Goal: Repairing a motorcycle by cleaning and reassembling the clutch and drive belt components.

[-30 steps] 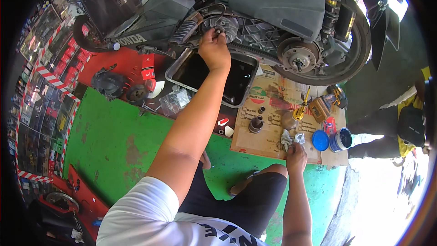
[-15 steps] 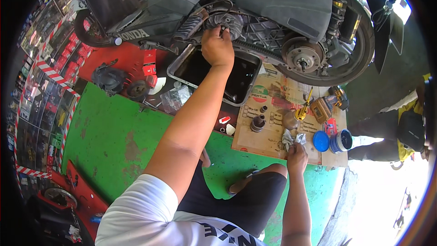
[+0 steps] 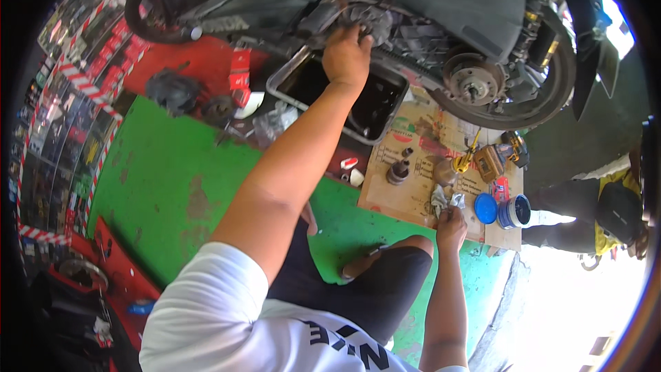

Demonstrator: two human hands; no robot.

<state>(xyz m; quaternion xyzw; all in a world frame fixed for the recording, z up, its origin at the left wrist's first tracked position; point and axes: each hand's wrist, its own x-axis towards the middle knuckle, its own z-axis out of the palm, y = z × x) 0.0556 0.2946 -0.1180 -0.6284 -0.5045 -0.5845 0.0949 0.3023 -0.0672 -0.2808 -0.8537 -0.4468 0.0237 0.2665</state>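
My left hand point(image 3: 346, 58) reaches up to the exposed side of a scooter point(image 3: 451, 3). Its fingers are closed at the centre of a grey finned pulley point(image 3: 380, 22); whatever they grip is hidden and blurred. Low on the right, my right hand point(image 3: 451, 229) is closed at a crumpled whitish rag point(image 3: 458, 200), its fingers pinching the lower end. Another crumpled whitish piece point(image 3: 438, 198) lies right beside it. Both rest over a flattened cardboard sheet point(image 3: 385, 191). Under my left wrist sits a metal tray point(image 3: 292, 100) of dark liquid.
The cardboard bears dark sockets point(image 3: 398, 172), a yellow-handled screwdriver point(image 3: 463, 163), a cordless power tool point(image 3: 490, 162), a blue lid point(image 3: 485, 209) and an open blue tub point(image 3: 513, 212). Black covers point(image 3: 172, 91) and red boxes point(image 3: 239, 72) lie left of the tray. Another person's leg point(image 3: 561, 207) is at right.
The whole view has shifted a little, so the scooter and tray appear farther right. My left hand stays at the pulley, its fingers slightly repositioned. My right hand remains at the rag.
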